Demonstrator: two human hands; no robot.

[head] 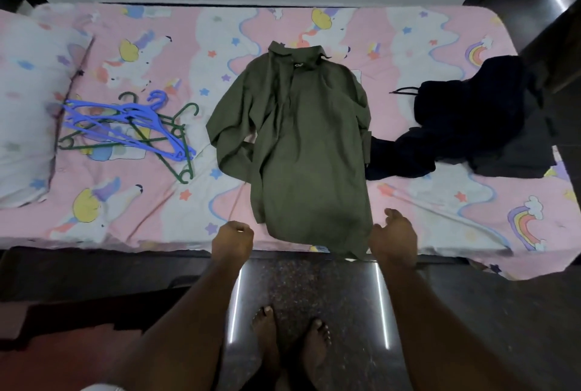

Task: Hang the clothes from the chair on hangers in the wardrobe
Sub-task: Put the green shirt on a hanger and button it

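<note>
My left hand (233, 238) curls empty, my right hand (393, 235) seemingly loose, flanking the soft olive shirt (301, 145) whose hem overhangs the bed (440, 227) edge.

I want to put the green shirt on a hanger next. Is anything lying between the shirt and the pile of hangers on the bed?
Nothing visible does. The green shirt lies flat mid-bed, the hangers lie to its left, and only bare bedsheet separates them. Both hands, left hand and right hand, hover by the hem, holding nothing.
</note>
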